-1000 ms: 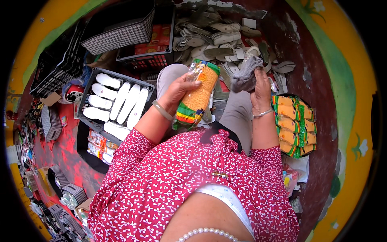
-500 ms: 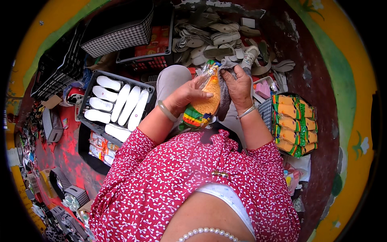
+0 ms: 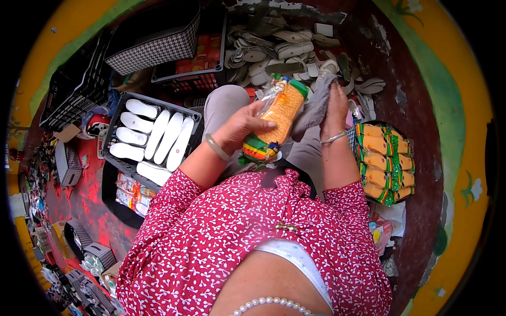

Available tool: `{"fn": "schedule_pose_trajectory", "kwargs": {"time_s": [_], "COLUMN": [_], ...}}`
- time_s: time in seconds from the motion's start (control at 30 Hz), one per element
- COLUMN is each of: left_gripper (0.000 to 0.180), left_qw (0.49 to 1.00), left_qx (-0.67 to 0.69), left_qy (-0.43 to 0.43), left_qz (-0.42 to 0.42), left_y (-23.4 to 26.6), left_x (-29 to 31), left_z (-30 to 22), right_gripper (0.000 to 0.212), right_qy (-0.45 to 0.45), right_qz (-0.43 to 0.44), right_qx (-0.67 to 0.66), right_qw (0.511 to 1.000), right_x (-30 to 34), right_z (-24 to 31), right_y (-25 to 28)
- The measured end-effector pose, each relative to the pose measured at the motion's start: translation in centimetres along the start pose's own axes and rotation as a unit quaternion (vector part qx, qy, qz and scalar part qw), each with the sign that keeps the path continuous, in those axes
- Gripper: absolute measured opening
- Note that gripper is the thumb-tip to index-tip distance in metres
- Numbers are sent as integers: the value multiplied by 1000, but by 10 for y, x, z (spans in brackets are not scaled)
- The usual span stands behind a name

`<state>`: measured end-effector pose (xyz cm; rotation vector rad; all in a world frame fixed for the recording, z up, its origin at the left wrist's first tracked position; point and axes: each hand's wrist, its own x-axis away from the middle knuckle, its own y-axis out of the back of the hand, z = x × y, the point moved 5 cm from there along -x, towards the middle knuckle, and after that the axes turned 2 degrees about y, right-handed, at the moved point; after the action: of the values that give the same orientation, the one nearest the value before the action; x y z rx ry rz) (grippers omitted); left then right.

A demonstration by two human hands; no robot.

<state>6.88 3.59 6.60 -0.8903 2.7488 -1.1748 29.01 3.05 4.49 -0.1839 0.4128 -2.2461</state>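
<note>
My left hand (image 3: 243, 125) grips a clear plastic packet (image 3: 281, 115) with green, yellow and red ends; its contents look yellow-orange and grainy. The thumb lies across the packet's front, and the packet tilts to the upper right. Just right of it, my right hand (image 3: 336, 113) holds a grey cloth (image 3: 315, 108) against its palm, fingers pointing up and close together. A gap separates the cloth from most of the packet. Beyond my right forearm, similar yellow packets (image 3: 375, 160) lie in rows in a round-edged container.
At the left stands a dark crate (image 3: 113, 152) with several white shoe soles (image 3: 134, 122). Worn shoes and soles (image 3: 295, 47) are heaped at the far side. A houndstooth basket (image 3: 158, 50) sits at the far left by a black crate (image 3: 190, 80). My grey-trousered knee (image 3: 226, 100) is between.
The grey cloth has come off the packet's side, carried right by my right hand, whose fingers have straightened. The packet has turned slightly, showing more of its front.
</note>
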Motion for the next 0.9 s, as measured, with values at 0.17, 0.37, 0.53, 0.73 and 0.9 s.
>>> {"fn": "schedule_pose_trajectory", "kwargs": {"time_s": [0.17,0.37,0.53,0.73,0.9], "left_gripper": [59,57,55,55,52], "left_qw": [1000,1000,1000,1000,995], "left_qx": [14,24,14,-4,88], "left_qy": [-23,1,-1,-17,-18], "left_qz": [-14,-13,-24,-24,-31], "left_y": [12,-1,3,5,32], "left_x": [1,3,3,2,-9], "left_z": [-6,-6,-3,-2,-4], "right_gripper": [28,25,14,15,23], "right_qy": [-100,-145,-81,90,-15], "right_qz": [173,289,251,159,213], "right_qx": [-137,-65,59,279,-53], "right_qw": [970,944,963,943,975], "right_x": [6,29,29,28,12], "right_z": [25,10,14,26,35], "right_y": [-16,-51,-50,-44,-39]}}
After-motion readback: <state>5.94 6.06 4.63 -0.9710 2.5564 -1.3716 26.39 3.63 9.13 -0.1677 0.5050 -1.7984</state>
